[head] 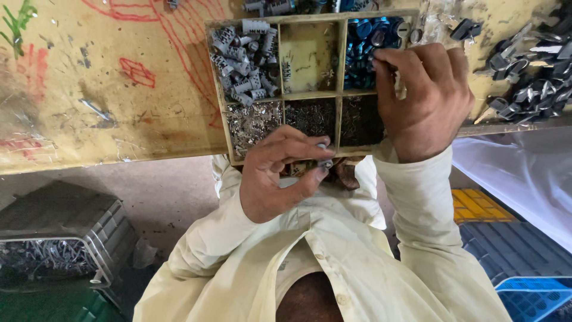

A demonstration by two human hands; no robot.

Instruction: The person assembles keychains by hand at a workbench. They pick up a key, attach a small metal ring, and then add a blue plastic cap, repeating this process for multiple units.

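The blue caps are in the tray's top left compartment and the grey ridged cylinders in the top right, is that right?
No, they are swapped. The head view shows the blue caps in the divided tray's top right compartment, under the right hand, and the grey ridged cylinders in the top left.

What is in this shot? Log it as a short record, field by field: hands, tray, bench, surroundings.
left hand: pinches a small grey metal part between its fingertips, at the tray's near edge
right hand: over the tray's right side, holding a small pale piece
tray: wooden, six compartments
far row: grey ridged cylinders, a nearly bare middle cell, blue caps
near row: silvery bits, then two cells of dark fine parts
bench: yellowish, scuffed, red scribbles
bench right: pile of dark metal pieces
floor left: crate of metal parts
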